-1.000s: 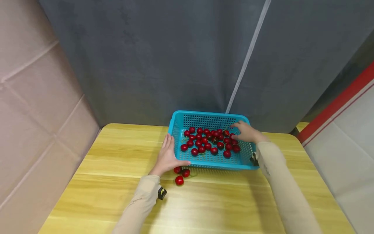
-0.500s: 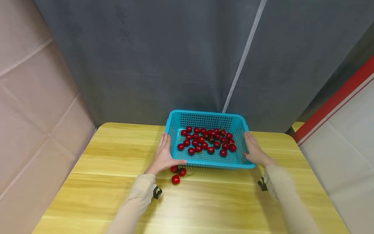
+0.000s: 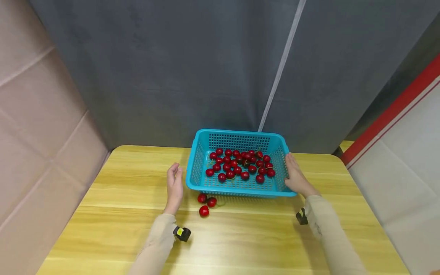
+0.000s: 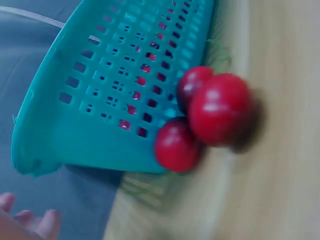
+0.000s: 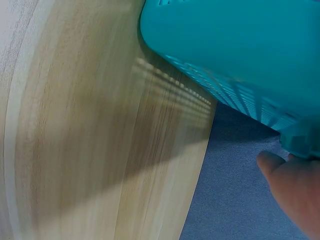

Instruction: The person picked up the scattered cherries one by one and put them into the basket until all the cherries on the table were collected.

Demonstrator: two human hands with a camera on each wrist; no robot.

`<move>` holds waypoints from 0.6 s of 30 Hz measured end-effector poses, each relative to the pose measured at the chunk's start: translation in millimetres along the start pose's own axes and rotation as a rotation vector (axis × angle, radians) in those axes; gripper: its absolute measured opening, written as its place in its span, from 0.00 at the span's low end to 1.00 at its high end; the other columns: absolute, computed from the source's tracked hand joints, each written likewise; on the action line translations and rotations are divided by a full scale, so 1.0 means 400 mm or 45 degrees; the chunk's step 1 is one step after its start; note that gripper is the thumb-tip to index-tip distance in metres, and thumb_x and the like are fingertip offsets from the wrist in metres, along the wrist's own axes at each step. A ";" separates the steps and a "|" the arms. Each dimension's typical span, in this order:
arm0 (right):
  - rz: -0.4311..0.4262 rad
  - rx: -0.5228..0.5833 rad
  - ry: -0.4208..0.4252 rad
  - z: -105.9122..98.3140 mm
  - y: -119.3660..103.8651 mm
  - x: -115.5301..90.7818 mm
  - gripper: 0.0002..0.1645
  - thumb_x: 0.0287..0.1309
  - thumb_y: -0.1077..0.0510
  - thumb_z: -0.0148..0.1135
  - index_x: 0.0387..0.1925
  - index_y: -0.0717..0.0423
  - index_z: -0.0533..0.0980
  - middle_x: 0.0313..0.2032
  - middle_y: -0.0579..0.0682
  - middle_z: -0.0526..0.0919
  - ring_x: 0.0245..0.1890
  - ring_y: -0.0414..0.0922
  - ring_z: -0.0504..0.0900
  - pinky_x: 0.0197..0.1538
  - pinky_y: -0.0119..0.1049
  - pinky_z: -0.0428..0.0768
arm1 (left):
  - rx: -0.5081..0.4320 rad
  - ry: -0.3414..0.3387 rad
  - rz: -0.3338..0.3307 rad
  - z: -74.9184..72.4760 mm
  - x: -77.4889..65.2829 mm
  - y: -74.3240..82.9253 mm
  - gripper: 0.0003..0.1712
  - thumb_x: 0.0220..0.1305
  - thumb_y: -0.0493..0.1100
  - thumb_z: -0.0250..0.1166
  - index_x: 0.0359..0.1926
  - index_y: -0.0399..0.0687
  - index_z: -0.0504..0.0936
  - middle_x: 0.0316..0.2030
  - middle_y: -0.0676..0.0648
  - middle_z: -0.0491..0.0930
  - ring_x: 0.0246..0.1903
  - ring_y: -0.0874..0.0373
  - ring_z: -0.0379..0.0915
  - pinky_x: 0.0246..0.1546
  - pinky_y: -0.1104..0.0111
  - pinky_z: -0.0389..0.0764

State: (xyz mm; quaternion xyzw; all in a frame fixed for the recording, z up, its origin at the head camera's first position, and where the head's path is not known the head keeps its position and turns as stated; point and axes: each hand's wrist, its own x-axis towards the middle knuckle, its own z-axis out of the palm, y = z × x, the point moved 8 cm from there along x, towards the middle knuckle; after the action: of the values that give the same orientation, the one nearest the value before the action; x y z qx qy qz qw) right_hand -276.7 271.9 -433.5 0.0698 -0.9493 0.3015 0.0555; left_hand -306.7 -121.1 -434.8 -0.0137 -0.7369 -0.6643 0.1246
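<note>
A blue plastic basket (image 3: 227, 191) with slotted walls stands on the table and holds many red cherries (image 3: 245, 175) with stems. My right hand (image 3: 299, 181) holds its right end, the thumb lapping over the rim; in the right wrist view part of the hand (image 5: 300, 192) is cut off by the frame edge. Left of the basket, apart from it, my left hand (image 3: 175, 187) hovers with loosely bent fingers and holds nothing. Three loose cherries (image 3: 204, 211) lie on the table by the basket's front left corner, seen large in the left wrist view against the basket wall (image 4: 110, 145).
The light wooden table (image 3: 240, 244) ends at a grey curtain (image 3: 172, 76) just behind the basket. A pale pink panel (image 3: 44, 133) borders the left side. On the right stands a white panel (image 3: 405, 183) with a red edge strip.
My right hand has come out of the basket to its right rim. My left hand has let go of the left rim and moved left. The three loose cherries stay beside the basket.
</note>
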 end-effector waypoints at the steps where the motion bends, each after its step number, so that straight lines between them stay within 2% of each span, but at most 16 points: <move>1: 0.004 -0.003 0.002 0.001 0.001 0.000 0.51 0.36 0.76 0.48 0.64 0.78 0.38 0.66 0.72 0.35 0.67 0.63 0.32 0.67 0.55 0.37 | 0.018 0.025 -0.031 -0.010 -0.009 -0.012 0.23 0.68 0.41 0.44 0.57 0.26 0.61 0.57 0.32 0.62 0.56 0.41 0.60 0.57 0.55 0.62; 3: 0.011 -0.010 0.008 0.001 0.002 0.001 0.51 0.36 0.77 0.48 0.64 0.77 0.38 0.67 0.71 0.35 0.67 0.63 0.33 0.66 0.56 0.38 | 0.099 0.011 -0.077 -0.017 -0.029 -0.038 0.20 0.67 0.38 0.44 0.53 0.24 0.65 0.50 0.30 0.67 0.49 0.41 0.64 0.52 0.56 0.66; 5: 0.014 -0.015 0.012 -0.001 0.003 0.001 0.51 0.36 0.77 0.49 0.64 0.77 0.39 0.67 0.71 0.35 0.67 0.63 0.33 0.66 0.56 0.38 | 0.218 -0.077 -0.121 -0.010 -0.054 -0.068 0.18 0.63 0.36 0.48 0.49 0.25 0.67 0.47 0.31 0.69 0.47 0.41 0.65 0.49 0.55 0.68; 7: 0.015 -0.021 0.016 -0.003 0.004 0.001 0.51 0.36 0.77 0.49 0.64 0.78 0.39 0.67 0.71 0.36 0.67 0.63 0.34 0.66 0.57 0.39 | 0.322 -0.185 -0.123 0.005 -0.083 -0.092 0.18 0.57 0.34 0.53 0.47 0.25 0.69 0.46 0.31 0.70 0.47 0.41 0.67 0.50 0.53 0.69; 10: 0.024 -0.018 0.007 -0.003 0.005 0.000 0.51 0.37 0.76 0.49 0.65 0.77 0.38 0.67 0.71 0.35 0.67 0.63 0.33 0.66 0.56 0.38 | 0.460 -0.347 -0.083 0.033 -0.127 -0.120 0.21 0.50 0.37 0.61 0.46 0.30 0.70 0.46 0.34 0.71 0.47 0.42 0.67 0.49 0.53 0.71; 12: 0.026 -0.020 0.005 -0.002 0.007 0.001 0.51 0.37 0.76 0.49 0.65 0.77 0.38 0.67 0.71 0.35 0.67 0.63 0.33 0.67 0.55 0.38 | 0.537 -0.409 -0.016 0.047 -0.150 -0.126 0.23 0.47 0.38 0.65 0.44 0.32 0.72 0.44 0.37 0.71 0.46 0.43 0.68 0.47 0.53 0.73; 15: 0.022 -0.023 0.012 0.000 0.006 0.001 0.51 0.37 0.76 0.49 0.65 0.77 0.38 0.67 0.71 0.35 0.67 0.63 0.34 0.67 0.55 0.38 | 0.628 -0.462 0.069 0.063 -0.173 -0.125 0.25 0.42 0.43 0.71 0.42 0.36 0.74 0.43 0.41 0.72 0.45 0.46 0.70 0.47 0.54 0.73; 18: 0.018 -0.027 0.027 0.000 0.004 0.003 0.51 0.36 0.76 0.49 0.65 0.76 0.39 0.67 0.71 0.36 0.67 0.64 0.35 0.66 0.56 0.39 | 0.650 -0.460 0.119 0.071 -0.183 -0.121 0.26 0.38 0.43 0.74 0.40 0.38 0.76 0.41 0.42 0.73 0.45 0.46 0.71 0.48 0.53 0.72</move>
State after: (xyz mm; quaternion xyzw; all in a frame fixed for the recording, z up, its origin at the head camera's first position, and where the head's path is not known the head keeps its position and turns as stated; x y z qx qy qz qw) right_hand -278.0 273.1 -434.3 0.0593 -0.9523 0.2925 0.0641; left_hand -249.5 -88.1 -499.1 -0.1337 -0.8886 -0.4382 0.0216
